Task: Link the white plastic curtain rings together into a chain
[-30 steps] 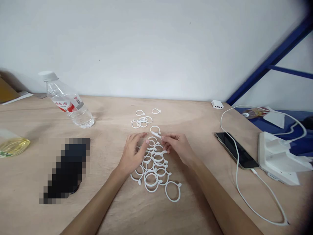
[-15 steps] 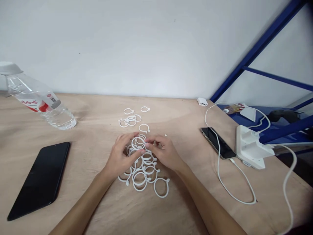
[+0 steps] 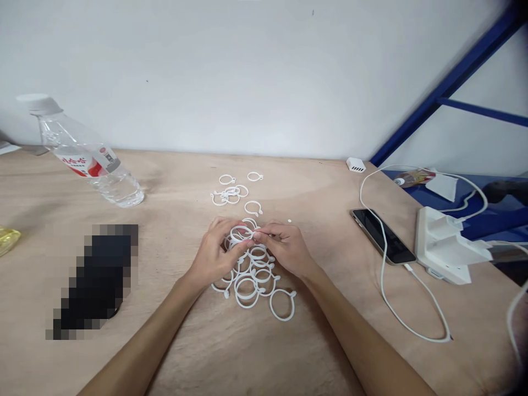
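Between my two hands, above a pile of white curtain rings point(image 3: 246, 306), is one white plastic curtain ring point(image 3: 242, 226). My left hand point(image 3: 215, 250) grips its left side and near edge between thumb and fingers. My right hand point(image 3: 285, 247) pinches the small eyelet end on the right, which the fingertips mostly hide. Several rings overlap below and in front of the hands, and a single ring point(image 3: 282, 319) lies at the pile's near right. Beyond the hands is a smaller group of rings point(image 3: 231, 192), with some lying singly.
A clear water bottle point(image 3: 99, 159) stands at the left, with a blurred dark object point(image 3: 94, 280) nearer me. On the right lie a phone point(image 3: 383, 236), a white cable point(image 3: 383, 275) and a white power strip point(image 3: 441, 247). A small white box point(image 3: 356, 165) sits by the wall.
The view has shifted, so the table's things appear farther right and slightly higher. The held ring looks flatter, more tilted than before. Both hands keep their grip.
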`<control>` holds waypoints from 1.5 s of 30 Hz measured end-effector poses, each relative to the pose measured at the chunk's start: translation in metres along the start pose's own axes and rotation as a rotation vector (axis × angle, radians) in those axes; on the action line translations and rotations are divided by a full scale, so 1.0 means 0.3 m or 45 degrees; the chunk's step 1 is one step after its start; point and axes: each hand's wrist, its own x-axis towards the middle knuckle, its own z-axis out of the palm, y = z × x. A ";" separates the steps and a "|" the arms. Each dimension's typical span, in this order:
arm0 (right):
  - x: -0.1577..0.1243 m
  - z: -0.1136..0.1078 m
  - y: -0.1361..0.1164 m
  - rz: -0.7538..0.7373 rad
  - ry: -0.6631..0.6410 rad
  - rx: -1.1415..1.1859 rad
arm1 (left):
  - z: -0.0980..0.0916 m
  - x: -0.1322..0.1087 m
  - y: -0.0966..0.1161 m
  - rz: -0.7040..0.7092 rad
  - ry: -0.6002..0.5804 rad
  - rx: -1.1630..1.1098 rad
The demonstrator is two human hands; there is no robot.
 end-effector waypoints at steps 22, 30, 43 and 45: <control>0.203 -0.052 0.104 0.123 0.204 -0.535 | 0.009 0.001 0.001 0.167 -0.102 0.366; 0.029 -0.023 -0.008 -0.089 0.161 -0.223 | 0.004 -0.001 0.008 0.032 0.247 0.192; -0.041 0.009 -0.022 0.018 0.209 0.092 | 0.002 -0.013 0.010 0.304 -0.034 0.177; -0.043 0.014 -0.018 0.053 0.219 0.110 | 0.002 -0.014 0.009 0.317 -0.062 0.182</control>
